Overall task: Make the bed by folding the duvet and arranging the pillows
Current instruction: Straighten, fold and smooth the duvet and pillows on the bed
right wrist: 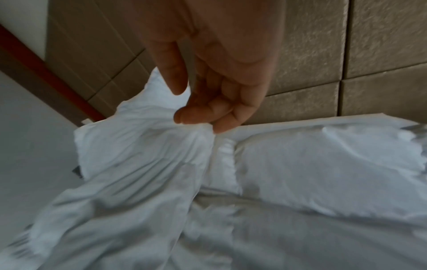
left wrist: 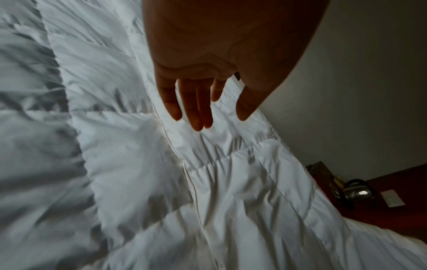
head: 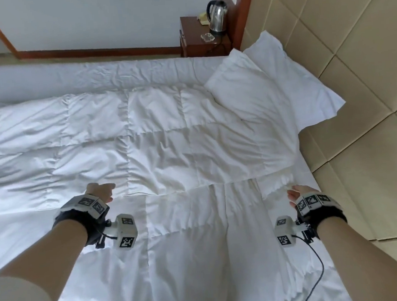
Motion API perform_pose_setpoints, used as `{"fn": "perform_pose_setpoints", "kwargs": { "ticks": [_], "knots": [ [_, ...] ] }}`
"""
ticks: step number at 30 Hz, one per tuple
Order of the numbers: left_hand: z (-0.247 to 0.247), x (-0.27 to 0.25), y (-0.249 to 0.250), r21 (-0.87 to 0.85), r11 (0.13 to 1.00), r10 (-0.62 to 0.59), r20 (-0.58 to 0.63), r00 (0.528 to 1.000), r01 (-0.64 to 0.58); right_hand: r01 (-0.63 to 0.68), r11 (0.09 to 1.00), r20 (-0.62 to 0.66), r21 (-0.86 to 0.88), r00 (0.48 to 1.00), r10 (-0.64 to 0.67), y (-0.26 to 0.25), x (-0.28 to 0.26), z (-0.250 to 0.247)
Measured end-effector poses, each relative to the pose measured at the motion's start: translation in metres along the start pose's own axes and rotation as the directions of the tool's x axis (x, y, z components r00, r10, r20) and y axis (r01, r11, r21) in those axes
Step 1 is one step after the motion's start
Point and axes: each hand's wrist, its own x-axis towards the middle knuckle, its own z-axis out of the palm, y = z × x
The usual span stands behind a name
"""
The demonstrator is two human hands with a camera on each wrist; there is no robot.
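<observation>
one duvet [head: 158, 139], two pillows [head: 248, 99], one kettle [head: 216, 16], one nightstand [head: 195, 36]

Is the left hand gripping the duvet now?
No, the left hand hangs open with straight fingers above the duvet.

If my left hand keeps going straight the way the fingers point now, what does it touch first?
Most likely the duvet. The left hand hangs open, its fingers straight, aimed along the folded duvet edge just beneath. Nothing else lies in that line, though the gap between fingertips and fabric is hard to judge.
</observation>
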Motion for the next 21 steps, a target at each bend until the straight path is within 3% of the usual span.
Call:
{"fn": "perform_pose_setpoints", "kwargs": {
  "ticks": [6, 9, 15, 19, 21],
  "knots": [
    [-0.101, -0.018, -0.042, -0.2, 0.98, 0.003, -0.042, 0.999, -0.011, 0.085, 0.991, 0.118, -0.106, 0.99, -0.073, 0.021, -0.077, 0.098],
    [-0.187, -0.031, -0.081, -0.319, 0.948, -0.033, -0.098, 0.995, 0.0, 0.169, 0.972, 0.238, -0.163, 0.963, -0.128, 0.039, -0.141, 0.175],
    [-0.364, -0.045, -0.203, -0.43, 0.903, -0.117, -0.22, 0.969, 0.011, 0.204, 0.95, 0.431, -0.238, 0.898, -0.085, 0.11, -0.27, 0.325],
    [-0.477, -0.05, -0.311, -0.447, 0.895, -0.184, -0.355, 0.917, 0.006, 0.236, 0.908, 0.502, -0.346, 0.864, -0.034, 0.177, -0.35, 0.418],
    [-0.539, -0.058, -0.368, -0.527, 0.849, -0.267, -0.381, 0.885, 0.029, 0.284, 0.862, 0.558, -0.421, 0.83, -0.001, 0.221, -0.399, 0.472]
  ]
}}
